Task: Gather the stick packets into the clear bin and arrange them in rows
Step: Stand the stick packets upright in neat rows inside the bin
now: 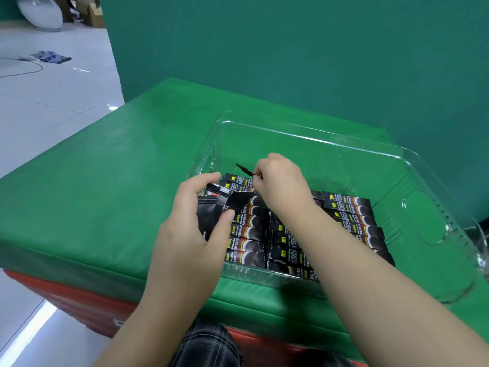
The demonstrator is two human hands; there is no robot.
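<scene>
**Mia:** What do you see from the head camera?

**Ben:** A big clear plastic bin (317, 144) sits on a green padded surface (119, 168). Lots of thin black stick packets (349, 205) lie flat inside it, side by side.

**Mia:** Are they in rows?

**Ben:** Yes. I count about three rows along the near side of the bin. The packets touch each other like planks. The arms hide part of the middle row.

**Mia:** What is the left hand (190, 223) doing?

**Ben:** Its fingers and thumb curl round a small bunch of black packets (211, 210), right over the near left corner of the bin. It holds them tight. I cannot tell how many there are.

**Mia:** And the right hand (280, 181)?

**Ben:** Its fingertips pinch one thin black packet (244, 169) by its end. That packet sticks up on a slant, just above the far end of the left row. It does not lie flat yet.

**Mia:** Is the job almost done?

**Ben:** I think it is well along. Most packets I can see are in the bin and lined up. I see none loose on the green surface. What is left is the packet in the right hand and the bunch in the left hand. The far half of the bin has bare room for them.
</scene>
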